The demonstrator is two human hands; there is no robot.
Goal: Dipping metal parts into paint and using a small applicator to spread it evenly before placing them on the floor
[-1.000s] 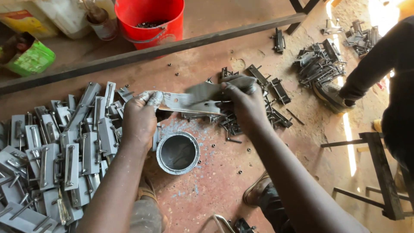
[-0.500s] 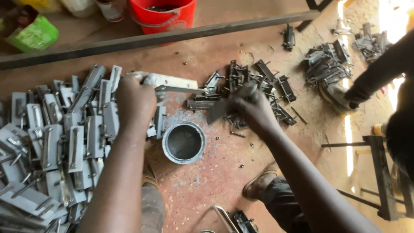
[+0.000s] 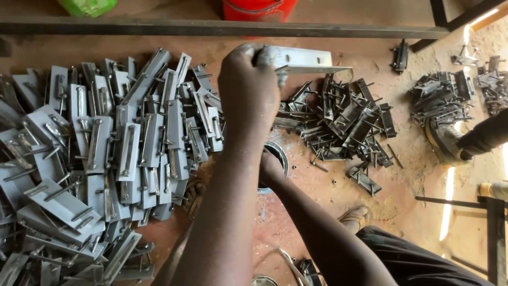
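Lifting metal plate [image 3: 299,58] higher; right hand [image 3: 270,169] apparently lower.

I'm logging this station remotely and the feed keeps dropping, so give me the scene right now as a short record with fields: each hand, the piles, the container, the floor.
left hand: raised, gripping the end of a flat metal plate
right hand: mostly hidden behind the left forearm, down at the round tin; cannot tell what it holds
left pile: many grey plates with bolts fitted
middle pile: darker plates, jumbled
far-right pile: smaller heap beside another person's sleeve
floor: reddish dirt, loose small parts scattered
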